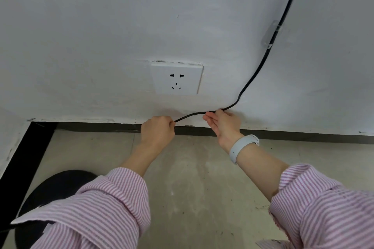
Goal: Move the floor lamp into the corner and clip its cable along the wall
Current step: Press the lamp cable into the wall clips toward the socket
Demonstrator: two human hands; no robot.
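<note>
Head view: cable pinched btwn left grip, right grip.

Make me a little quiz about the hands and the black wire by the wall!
1. True or false: the black cable passes through a clear clip stuck on the wall.
2. Which hand wears the pale wristband? A) left hand B) right hand
3. Fill in: nothing is plugged into the white ____ above the hands.

Key
1. True: the clip holds the cable up and to the right of the hands.
2. B: the band sits on the right wrist.
3. Socket: its holes are bare, and both hands grip the cable just below it.
</note>
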